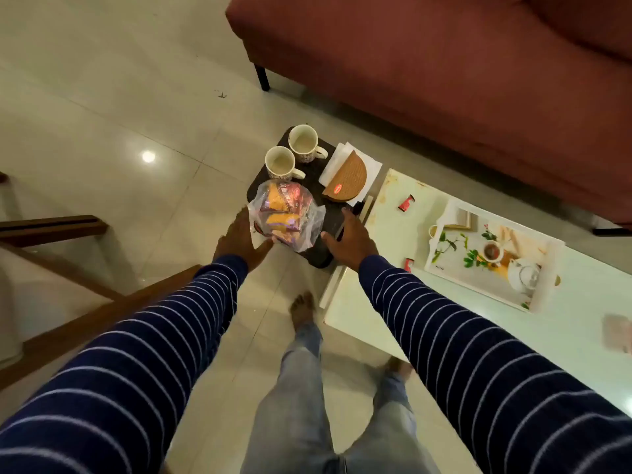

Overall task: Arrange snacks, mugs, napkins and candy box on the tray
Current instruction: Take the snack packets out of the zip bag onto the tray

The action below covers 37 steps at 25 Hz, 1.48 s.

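Left hand (239,239) spread at the tray's (323,222) near left edge, fingers fairly straight, thumb angled in toward the snack bag (285,215); touching the tray or bag cannot be told. Dark tray held out over the floor (102,131), just left of the desk (410,302).

On the tray, left to right: clear snack bag with orange and purple packets at the near end, beside the left hand. Behind the bag, two white mugs (280,163) side by side at the far end, both upright, insides looking bare. Right of the mugs, white napkins (342,155) stacked at the far right corner, with a brown half-round candy box (347,177) lying on top, red label facing up.

Right hand (349,236) at the tray's near right edge, fingers curled over the rim, gripping it, thumb stretched left under the bag's edge.

Right of the tray, on the pale desk: two small red packets (407,202), then a white second tray (492,254) with a printed teapot and leaf picture. Red sofa (444,80) beyond the tray.
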Available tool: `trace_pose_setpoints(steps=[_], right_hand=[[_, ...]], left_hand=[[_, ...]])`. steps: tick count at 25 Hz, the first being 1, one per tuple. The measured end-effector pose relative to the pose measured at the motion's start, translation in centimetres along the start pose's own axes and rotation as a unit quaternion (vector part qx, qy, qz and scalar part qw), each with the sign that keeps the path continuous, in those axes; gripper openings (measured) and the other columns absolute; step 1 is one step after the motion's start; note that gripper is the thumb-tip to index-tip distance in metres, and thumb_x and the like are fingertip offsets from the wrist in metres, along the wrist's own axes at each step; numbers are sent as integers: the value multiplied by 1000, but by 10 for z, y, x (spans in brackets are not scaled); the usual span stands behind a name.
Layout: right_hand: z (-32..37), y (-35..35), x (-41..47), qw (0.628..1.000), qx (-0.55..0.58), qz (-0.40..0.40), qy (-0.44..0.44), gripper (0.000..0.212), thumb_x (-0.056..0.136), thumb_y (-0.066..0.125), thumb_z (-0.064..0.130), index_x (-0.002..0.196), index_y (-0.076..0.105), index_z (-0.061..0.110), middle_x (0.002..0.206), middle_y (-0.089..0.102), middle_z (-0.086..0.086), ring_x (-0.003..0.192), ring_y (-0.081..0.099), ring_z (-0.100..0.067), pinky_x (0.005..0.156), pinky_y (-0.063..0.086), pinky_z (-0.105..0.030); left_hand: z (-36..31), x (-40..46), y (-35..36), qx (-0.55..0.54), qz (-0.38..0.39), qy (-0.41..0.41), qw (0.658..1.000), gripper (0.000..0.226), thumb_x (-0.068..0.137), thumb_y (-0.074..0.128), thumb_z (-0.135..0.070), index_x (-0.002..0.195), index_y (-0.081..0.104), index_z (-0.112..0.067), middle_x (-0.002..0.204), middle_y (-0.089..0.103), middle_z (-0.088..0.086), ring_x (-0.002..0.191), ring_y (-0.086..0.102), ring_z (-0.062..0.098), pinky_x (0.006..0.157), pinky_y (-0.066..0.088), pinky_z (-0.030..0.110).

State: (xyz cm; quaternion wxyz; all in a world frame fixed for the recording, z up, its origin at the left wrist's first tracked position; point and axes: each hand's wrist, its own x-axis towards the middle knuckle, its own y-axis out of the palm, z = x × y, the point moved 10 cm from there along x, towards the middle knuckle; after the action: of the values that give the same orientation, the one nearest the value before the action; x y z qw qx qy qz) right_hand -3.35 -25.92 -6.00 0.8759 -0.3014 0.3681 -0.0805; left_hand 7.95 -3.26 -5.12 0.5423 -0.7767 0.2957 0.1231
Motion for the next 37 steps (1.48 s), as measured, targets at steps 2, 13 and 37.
trace_pose_setpoints(steps=[2,13,37], right_hand=[[4,25,34,997,78,29,10,81,88,68,42,151,27,13,156,35,-11,140,38,-32,110,34,-35],[-27,92,140,973,181,93,110,80,76,83,37,141,45,11,137,56,-9,124,55,-28,103,48,-41],[-76,-154,-277,929,99,-176,-309,41,79,66,-10,99,69,27,105,62,3,111,52,-10,96,40,-14]], left_hand=[[20,40,5,-101,17,-48,994,99,82,63,-57,154,9,-16,160,26,10,141,34,31,110,33,45],[63,139,71,-261,86,-243,930,97,81,62,-61,153,15,-18,155,33,15,135,40,38,106,40,52],[-214,-161,27,-471,187,-43,861,14,87,68,-21,100,74,-21,110,73,12,100,70,30,73,58,36]])
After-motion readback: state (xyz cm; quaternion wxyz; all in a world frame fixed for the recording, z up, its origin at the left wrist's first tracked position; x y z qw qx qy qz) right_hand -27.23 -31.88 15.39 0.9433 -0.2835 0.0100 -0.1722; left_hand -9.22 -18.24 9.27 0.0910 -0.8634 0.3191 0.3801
